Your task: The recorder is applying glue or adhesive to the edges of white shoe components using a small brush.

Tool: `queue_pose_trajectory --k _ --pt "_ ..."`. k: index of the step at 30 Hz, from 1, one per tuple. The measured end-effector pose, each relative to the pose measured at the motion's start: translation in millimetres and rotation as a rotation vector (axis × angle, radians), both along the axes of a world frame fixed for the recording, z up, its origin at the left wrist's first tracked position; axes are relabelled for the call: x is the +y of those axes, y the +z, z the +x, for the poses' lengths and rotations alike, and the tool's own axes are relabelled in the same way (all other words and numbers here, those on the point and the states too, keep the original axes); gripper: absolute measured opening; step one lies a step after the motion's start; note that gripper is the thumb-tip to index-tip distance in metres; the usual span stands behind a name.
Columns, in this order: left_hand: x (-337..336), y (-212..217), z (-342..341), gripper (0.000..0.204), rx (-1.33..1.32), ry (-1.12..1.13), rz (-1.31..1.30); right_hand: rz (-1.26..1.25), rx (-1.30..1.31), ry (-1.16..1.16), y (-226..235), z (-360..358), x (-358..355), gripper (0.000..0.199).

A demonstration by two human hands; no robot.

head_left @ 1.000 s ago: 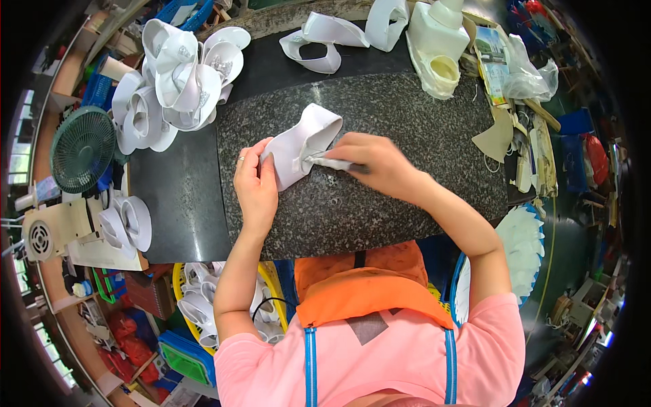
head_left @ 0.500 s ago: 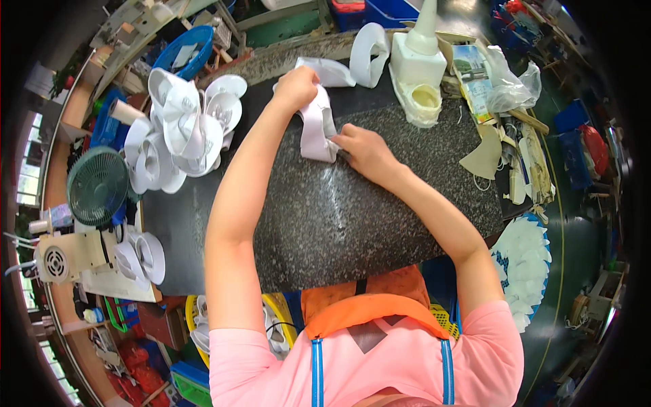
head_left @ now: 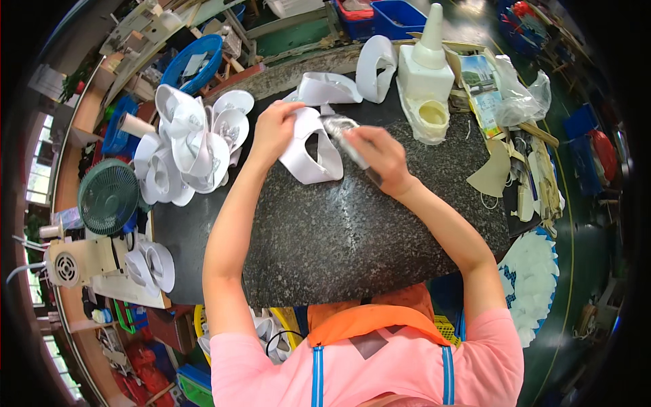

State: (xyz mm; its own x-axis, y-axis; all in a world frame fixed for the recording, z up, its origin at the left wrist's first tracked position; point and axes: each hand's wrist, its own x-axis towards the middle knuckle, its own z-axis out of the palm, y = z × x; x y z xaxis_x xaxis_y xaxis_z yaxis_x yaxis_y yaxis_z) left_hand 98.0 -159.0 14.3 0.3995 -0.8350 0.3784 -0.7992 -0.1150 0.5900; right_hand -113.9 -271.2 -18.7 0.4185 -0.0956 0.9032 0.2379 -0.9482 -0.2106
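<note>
A white shoe upper [head_left: 310, 159], bent into a ring with a dark opening, lies near the far part of the black speckled worktop [head_left: 298, 237]. My left hand [head_left: 274, 129] is closed on its left edge. My right hand [head_left: 381, 154] grips a silvery hammer-like tool [head_left: 341, 125]. Its shiny, bulky head is close to the upper's right side, and I cannot tell whether they touch. Just beyond stand two more white uppers, one lying curved [head_left: 330, 89] and one on edge [head_left: 377, 68].
White uppers are piled [head_left: 190, 142] on the left, near a green fan [head_left: 108, 197]. At the back right stands a white spouted bottle [head_left: 426, 71] with a crusted cup [head_left: 432, 119]. Scraps and a plastic bag [head_left: 525, 95] line the right edge. A yellow basket [head_left: 201, 319] sits below.
My right hand has let go of the upper and now holds the silvery tool. My left hand has come down and left, and the upper is turned with its opening showing.
</note>
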Motion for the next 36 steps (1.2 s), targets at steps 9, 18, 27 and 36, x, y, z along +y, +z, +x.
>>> queue_pose_trajectory --k 9,18,27,36 --pt "105 -28 -23 0.026 0.504 0.273 -0.278 0.530 0.464 0.526 14 26 68 0.039" --pt "153 -46 -36 0.025 0.452 0.497 -0.321 -0.138 0.685 0.523 39 19 117 0.042" --pt "392 -17 -21 0.032 0.512 0.705 -1.014 0.182 0.618 0.335 68 -39 79 0.045" --pt "565 -81 77 0.041 0.802 1.488 -1.717 0.347 0.603 0.191 47 -69 70 0.036"
